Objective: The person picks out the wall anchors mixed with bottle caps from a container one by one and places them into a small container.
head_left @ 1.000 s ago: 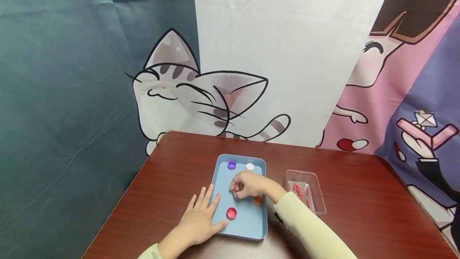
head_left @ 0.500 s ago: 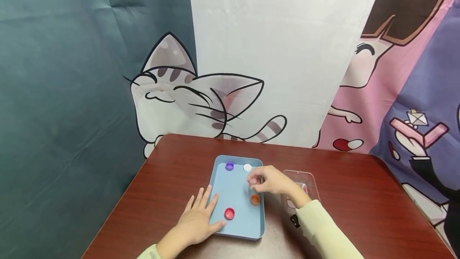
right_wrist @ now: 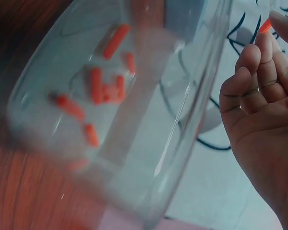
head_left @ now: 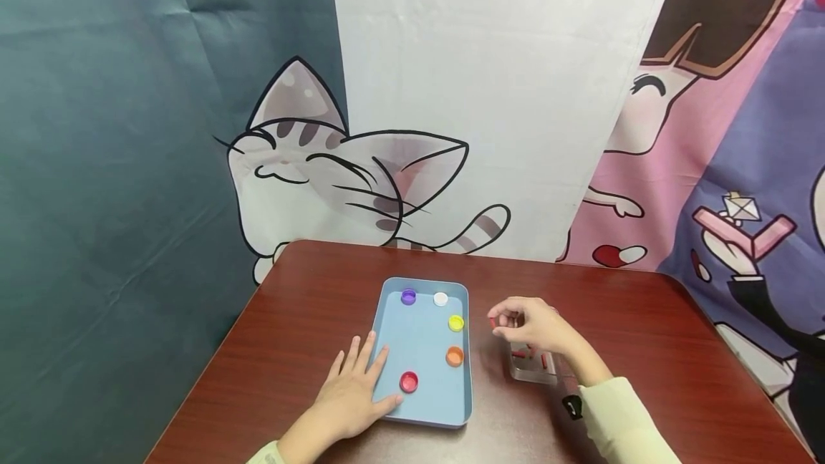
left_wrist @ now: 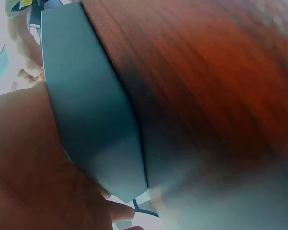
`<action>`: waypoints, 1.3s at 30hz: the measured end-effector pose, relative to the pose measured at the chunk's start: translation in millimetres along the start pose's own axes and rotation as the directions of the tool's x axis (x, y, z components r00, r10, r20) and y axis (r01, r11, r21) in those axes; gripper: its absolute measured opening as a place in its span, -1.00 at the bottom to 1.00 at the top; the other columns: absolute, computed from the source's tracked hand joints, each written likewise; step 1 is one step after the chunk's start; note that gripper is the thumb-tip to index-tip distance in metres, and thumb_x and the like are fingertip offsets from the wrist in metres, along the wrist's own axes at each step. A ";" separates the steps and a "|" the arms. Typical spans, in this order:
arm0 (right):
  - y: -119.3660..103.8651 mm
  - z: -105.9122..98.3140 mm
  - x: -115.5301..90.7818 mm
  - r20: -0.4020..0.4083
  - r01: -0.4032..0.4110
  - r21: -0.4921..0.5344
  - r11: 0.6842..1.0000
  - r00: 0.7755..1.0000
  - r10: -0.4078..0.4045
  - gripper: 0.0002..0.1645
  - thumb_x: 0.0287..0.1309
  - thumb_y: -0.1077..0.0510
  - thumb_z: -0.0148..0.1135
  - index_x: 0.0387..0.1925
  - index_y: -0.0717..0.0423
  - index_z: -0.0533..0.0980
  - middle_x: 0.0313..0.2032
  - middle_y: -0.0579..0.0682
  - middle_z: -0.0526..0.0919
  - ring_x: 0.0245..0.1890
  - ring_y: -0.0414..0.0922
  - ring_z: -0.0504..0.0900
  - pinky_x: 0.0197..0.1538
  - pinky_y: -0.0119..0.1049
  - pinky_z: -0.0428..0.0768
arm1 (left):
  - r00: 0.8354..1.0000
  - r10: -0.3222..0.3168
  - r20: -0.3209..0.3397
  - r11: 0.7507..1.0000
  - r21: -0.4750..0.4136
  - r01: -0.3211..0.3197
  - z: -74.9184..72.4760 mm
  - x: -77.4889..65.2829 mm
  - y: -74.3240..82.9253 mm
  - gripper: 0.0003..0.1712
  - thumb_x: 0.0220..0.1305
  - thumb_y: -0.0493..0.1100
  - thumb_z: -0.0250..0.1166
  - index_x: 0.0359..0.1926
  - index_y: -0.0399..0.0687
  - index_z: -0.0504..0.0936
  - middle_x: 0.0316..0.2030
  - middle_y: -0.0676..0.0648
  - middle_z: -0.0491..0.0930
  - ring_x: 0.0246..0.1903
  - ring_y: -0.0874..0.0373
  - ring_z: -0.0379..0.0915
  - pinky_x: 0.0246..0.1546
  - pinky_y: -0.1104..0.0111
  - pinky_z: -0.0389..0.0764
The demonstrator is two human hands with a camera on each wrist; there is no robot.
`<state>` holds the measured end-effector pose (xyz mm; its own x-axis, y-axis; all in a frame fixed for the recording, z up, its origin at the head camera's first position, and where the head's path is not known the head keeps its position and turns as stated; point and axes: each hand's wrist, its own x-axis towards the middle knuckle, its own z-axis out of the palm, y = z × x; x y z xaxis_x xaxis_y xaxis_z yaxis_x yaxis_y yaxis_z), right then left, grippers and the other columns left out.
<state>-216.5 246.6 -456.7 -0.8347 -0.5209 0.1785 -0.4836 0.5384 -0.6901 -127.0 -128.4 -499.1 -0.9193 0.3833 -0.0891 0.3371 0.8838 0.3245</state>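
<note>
My right hand (head_left: pixel 531 324) pinches a small red stick (right_wrist: pixel 265 25) between thumb and index finger, above the back left of a clear plastic box (head_left: pixel 533 376). Several more red sticks (right_wrist: pixel 116 42) lie loose in that box, blurred in the right wrist view. My left hand (head_left: pixel 351 396) rests with spread fingers on the left rim of a light blue tray (head_left: pixel 422 349), its thumb over the near edge. Bottle caps stand in the tray: purple (head_left: pixel 408 297) and white (head_left: pixel 440 299) at the back, yellow (head_left: pixel 455 323) and orange (head_left: pixel 454 356) along the right, red (head_left: pixel 409 382) near the front.
The brown wooden table (head_left: pixel 309 313) carries the tray and box, with the box to the tray's right. A printed cloth with a cartoon cat (head_left: pixel 296 156) hangs behind the table's far edge. A small black thing (head_left: pixel 572 407) shows beneath the right sleeve.
From over the tray, my right hand has moved right to above the clear box, still pinching the red stick. The yellow cap has come into sight. My left hand stays at the tray.
</note>
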 end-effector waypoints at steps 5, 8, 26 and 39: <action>9.2 -10.9 -16.2 -0.055 0.007 -0.025 1.000 0.998 -0.009 -0.77 0.12 0.20 0.49 -0.16 0.02 0.67 -0.43 -0.21 0.57 -0.46 -0.29 0.52 -0.40 -0.40 0.54 | 1.000 -0.002 -0.006 1.000 -0.005 0.002 -0.4 -1.2 0.3 0.03 0.31 0.49 0.09 0.56 -0.04 0.20 0.60 -0.23 -0.12 0.56 -0.31 -0.23 0.45 -0.25 -0.04; 14.2 -15.7 -24.9 -0.089 0.002 -0.043 0.999 0.996 -0.006 -0.76 0.10 0.25 0.48 -0.16 0.08 0.68 -0.43 -0.24 0.57 -0.46 -0.32 0.52 -0.41 -0.41 0.53 | 1.000 -0.003 -0.007 1.000 -0.006 0.003 -0.6 -1.6 0.4 0.02 0.31 0.49 0.10 0.55 -0.05 0.22 0.60 -0.23 -0.11 0.55 -0.31 -0.22 0.45 -0.25 -0.04; 31.1 -36.8 -59.4 -0.201 -0.072 -0.041 0.997 0.978 0.062 -0.73 0.07 0.27 0.50 -0.16 0.02 0.68 -0.45 -0.23 0.58 -0.47 -0.30 0.52 -0.41 -0.43 0.51 | 1.000 0.000 0.000 1.000 0.000 0.000 -1.5 -1.0 -0.7 0.02 0.31 0.50 0.09 0.55 -0.04 0.22 0.60 -0.23 -0.13 0.56 -0.31 -0.24 0.45 -0.25 -0.05; 38.1 -47.9 -66.9 -0.196 -0.133 -0.024 0.991 0.973 0.126 -0.64 0.11 0.15 0.52 -0.04 0.13 0.67 -0.41 -0.18 0.59 -0.43 -0.29 0.51 -0.40 -0.42 0.50 | 1.000 0.005 -0.001 1.000 -0.018 -0.005 -3.6 -1.1 1.9 0.02 0.32 0.48 0.10 0.56 -0.05 0.21 0.60 -0.23 -0.14 0.56 -0.32 -0.25 0.45 -0.25 -0.05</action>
